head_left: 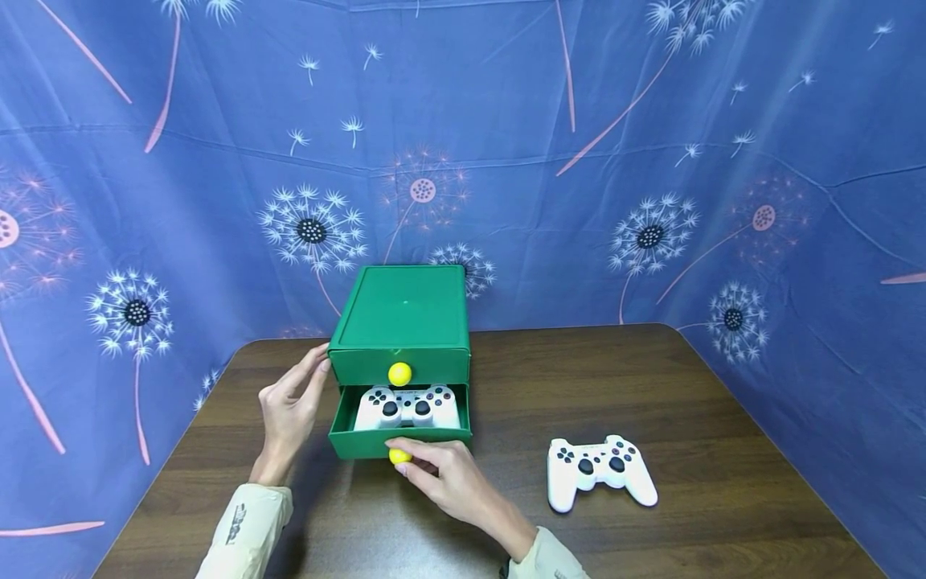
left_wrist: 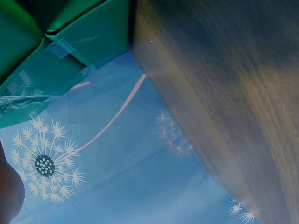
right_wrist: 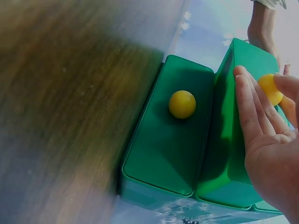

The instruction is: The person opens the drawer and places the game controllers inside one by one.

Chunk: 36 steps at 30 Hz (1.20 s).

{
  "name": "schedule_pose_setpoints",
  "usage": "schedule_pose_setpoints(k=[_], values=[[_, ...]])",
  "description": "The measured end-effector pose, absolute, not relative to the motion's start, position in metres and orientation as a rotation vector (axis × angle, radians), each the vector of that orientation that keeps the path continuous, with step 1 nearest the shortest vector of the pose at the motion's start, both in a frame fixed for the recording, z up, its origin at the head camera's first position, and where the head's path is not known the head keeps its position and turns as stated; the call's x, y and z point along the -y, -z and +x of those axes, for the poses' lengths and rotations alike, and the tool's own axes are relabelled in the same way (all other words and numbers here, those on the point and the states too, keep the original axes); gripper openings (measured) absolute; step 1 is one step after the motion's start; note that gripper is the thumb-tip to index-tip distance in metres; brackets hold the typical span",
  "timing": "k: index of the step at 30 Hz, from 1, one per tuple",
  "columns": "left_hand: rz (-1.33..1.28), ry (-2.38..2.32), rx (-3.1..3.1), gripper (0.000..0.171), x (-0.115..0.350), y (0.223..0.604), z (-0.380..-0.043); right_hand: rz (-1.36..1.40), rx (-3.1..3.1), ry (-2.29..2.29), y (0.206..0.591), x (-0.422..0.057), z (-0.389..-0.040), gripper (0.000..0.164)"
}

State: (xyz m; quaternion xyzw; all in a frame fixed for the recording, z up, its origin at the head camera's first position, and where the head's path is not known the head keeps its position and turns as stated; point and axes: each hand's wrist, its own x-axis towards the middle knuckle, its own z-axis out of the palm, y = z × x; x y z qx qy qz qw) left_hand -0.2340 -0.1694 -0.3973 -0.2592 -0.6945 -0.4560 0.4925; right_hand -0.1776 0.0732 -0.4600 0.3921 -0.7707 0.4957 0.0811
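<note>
A green two-drawer box (head_left: 405, 310) stands at the back of the table, its lower drawer (head_left: 362, 445) pulled partway out. My right hand (head_left: 454, 480) pinches that drawer's round yellow knob (right_wrist: 269, 88) between thumb and fingers. Inside the drawer lies a white game controller (head_left: 367, 413) with black thumbsticks. The upper drawer (head_left: 362, 367) is closed, and its own yellow knob (head_left: 399, 374) is untouched. With extended fingers, my left hand (head_left: 286, 412) touches the box's front left edge. Only a blurred bit of a left finger (left_wrist: 10, 193) shows in the left wrist view.
A second white game controller (head_left: 563, 481) lies on the brown wooden table (head_left: 723, 498), right of the box. Behind the table hangs a blue cloth (head_left: 521, 241) with a dandelion print. Clear tape (left_wrist: 60, 48) shows on the box's side.
</note>
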Motion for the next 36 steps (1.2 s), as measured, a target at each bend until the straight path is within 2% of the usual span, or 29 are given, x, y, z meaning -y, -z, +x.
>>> schedule_pose_setpoints(k=[14, 36], values=[[-0.614, 1.109, 1.698, 0.043, 0.169, 0.396, -0.231, 1.142, 2.297, -1.481, 0.458, -0.07, -0.188, 0.03], [-0.625, 1.115, 1.688, 0.036, 0.169, 0.396, -0.232, 1.109, 2.296, -1.515, 0.458, -0.07, -0.208, 0.029]])
